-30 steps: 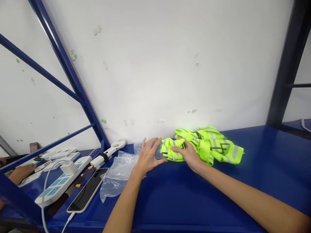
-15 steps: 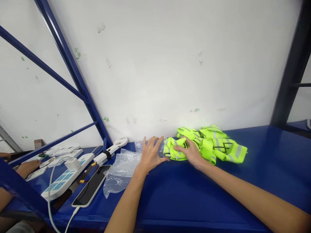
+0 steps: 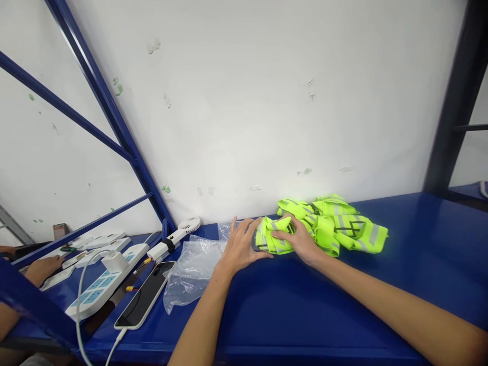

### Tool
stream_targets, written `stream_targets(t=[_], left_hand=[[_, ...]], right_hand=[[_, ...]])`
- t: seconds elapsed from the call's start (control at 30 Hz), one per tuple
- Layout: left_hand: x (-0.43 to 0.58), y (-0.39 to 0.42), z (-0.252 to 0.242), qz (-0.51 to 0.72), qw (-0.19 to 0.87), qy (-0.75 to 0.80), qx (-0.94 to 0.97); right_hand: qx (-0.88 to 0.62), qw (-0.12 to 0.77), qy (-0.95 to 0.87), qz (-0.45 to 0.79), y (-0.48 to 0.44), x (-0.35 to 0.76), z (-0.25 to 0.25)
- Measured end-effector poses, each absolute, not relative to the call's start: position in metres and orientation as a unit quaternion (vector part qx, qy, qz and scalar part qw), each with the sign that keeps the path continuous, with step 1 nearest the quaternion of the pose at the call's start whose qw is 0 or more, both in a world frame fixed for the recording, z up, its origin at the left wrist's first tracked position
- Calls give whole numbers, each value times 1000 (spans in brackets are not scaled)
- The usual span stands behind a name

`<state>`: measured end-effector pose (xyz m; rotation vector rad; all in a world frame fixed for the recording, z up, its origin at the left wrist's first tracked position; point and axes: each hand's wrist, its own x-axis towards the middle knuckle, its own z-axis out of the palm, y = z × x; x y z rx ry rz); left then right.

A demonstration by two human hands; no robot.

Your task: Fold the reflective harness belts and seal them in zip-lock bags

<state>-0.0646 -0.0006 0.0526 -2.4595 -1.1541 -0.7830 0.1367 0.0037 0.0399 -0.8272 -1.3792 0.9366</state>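
Observation:
A folded bundle of neon-yellow reflective straps [image 3: 271,238] lies on the blue shelf [image 3: 343,295] near the wall. My right hand [image 3: 299,240] presses down on it, fingers curled over its top. Just left of the bundle, my left hand [image 3: 241,245] rests with spread fingers on a clear plastic bag [image 3: 192,268], its fingertips touching the bundle's left end. A pile of more neon-yellow straps [image 3: 343,226] sits right behind and to the right of my right hand.
At the left lie a smartphone on a cable [image 3: 145,296], a white power strip with a plugged charger [image 3: 104,277], and a small white handheld fan [image 3: 176,235]. Blue shelf braces [image 3: 114,127] cross the left. Another person's hand [image 3: 40,269] shows beyond them.
Both hands have stayed on the bundle and bag, shifting only slightly. The view has moved a little.

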Motion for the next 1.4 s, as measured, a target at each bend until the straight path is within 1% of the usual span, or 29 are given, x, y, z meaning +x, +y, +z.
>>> stream_targets(t=[0.1, 0.23, 0.37, 0.53, 0.8, 0.93, 1.1, 1.27, 1.4], left_hand=[[-62, -2, 53, -272, 160, -394, -863], [-59, -4, 54, -281, 169, -390, -861], [-54, -4, 52, -278, 168, -395, -860], [-50, -3, 48, -278, 166, -392, -861], [-44, -2, 46, -277, 155, -398, -861], [-39, -3, 45, -281, 148, -400, -860], [-35, -3, 45, -268, 146, -399, -865], [-33, -3, 44, -270, 152, -406, -860], [-28, -5, 44, -263, 169, -400, -862]], right_hand=[[-332, 602, -565, 455, 5, 136, 37], [-298, 608, -550, 489, 7, 136, 37], [-332, 618, -549, 454, 4, 134, 37], [-348, 603, -596, 400, 4, 131, 33], [-329, 606, -603, 401, 1, 129, 30], [-341, 618, -572, 419, 2, 126, 28], [-368, 642, -553, 383, 7, 125, 24], [-350, 640, -593, 342, 5, 128, 30], [-348, 626, -606, 346, 5, 129, 32]])
